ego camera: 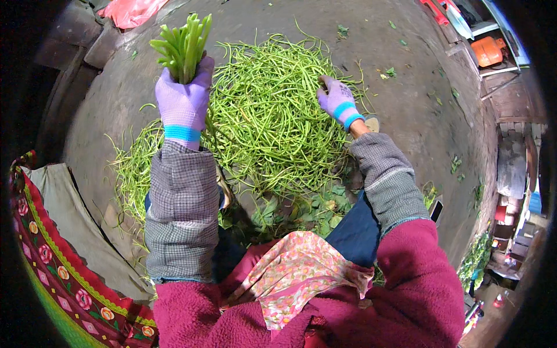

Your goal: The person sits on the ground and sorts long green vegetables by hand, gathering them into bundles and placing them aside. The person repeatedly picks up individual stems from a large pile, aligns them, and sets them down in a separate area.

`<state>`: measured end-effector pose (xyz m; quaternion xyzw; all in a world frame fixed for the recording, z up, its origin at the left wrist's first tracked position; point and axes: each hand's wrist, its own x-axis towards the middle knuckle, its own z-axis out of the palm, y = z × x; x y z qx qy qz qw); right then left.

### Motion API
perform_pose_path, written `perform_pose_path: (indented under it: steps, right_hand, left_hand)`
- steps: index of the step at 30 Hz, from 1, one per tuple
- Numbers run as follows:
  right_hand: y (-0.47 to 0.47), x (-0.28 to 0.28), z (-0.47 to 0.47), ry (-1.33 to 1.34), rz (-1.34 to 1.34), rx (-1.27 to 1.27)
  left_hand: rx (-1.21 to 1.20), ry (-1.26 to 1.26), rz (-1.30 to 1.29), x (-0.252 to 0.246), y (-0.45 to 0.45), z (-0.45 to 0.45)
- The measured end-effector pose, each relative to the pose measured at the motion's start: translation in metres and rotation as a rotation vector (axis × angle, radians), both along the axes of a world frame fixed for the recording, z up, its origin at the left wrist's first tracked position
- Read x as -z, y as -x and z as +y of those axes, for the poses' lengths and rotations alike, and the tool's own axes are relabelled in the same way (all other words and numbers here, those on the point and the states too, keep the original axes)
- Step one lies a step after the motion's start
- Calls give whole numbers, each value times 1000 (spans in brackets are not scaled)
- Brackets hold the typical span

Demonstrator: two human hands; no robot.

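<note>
My left hand (185, 98), in a purple knit glove with a blue cuff, grips a bundle of thick green stems (185, 48), their ends upright above the fist. My right hand (336, 98), gloved alike, is at the right edge of a large heap of long thin green stems (274, 113). Its fingers are curled towards the heap; whether they pinch a stem is hidden. A second, smaller heap of stems (135, 169) lies left of my left forearm. Torn green leaves (322, 211) lie on the ground between my legs, before a floral cloth (300, 269) on my lap.
Leaf scraps (391, 71) dot the bare dark ground (417, 117). A patterned red textile (56, 269) and a grey cloth (87, 235) are at lower left, red plastic sheeting (130, 11) at upper left. An orange gas cylinder (487, 51) stands at upper right. A phone-like object (436, 211) is beside my right elbow.
</note>
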<state>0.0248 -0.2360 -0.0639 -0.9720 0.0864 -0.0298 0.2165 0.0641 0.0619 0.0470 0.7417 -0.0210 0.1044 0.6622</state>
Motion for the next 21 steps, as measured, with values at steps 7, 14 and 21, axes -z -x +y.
perform_pose_path:
  steps: [7, 14, 21]
  right_hand:
    - [-6, 40, 63, -139, 245, -256]
    - [-1, 89, 141, 209, 607, -359]
    - [-1, 146, 185, 448, 534, -251]
  left_hand:
    - [-21, -26, -29, -1, -2, 6]
    - [-52, -64, 7, -3, 1, 11]
    - [-72, -60, 44, -3, 2, 23]
